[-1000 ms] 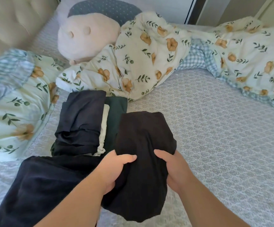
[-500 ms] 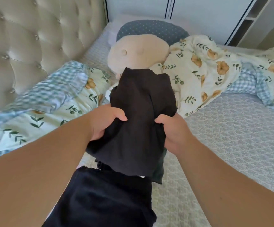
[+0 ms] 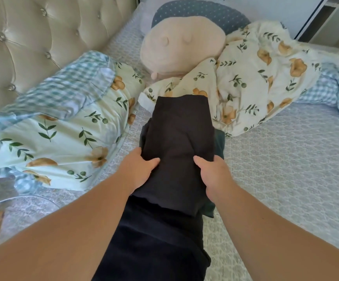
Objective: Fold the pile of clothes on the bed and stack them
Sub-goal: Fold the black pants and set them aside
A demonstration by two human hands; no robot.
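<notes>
Folded black garment (image 3: 179,142) now lies lower than half a second ago, set over the dark stack on the bed (image 3: 286,169). My left hand (image 3: 138,171) and right hand (image 3: 215,175) grip its near edges, thumbs on top. Another dark garment (image 3: 154,246) lies nearer. Floral duvet (image 3: 255,82), floral pillow (image 3: 63,138) and plush cushion (image 3: 180,45) crowd the stack.

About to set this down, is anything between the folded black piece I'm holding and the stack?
Nothing visible. Left hand and right hand hold the black garment directly over the stack, whose dark green edge peeks out beneath.
</notes>
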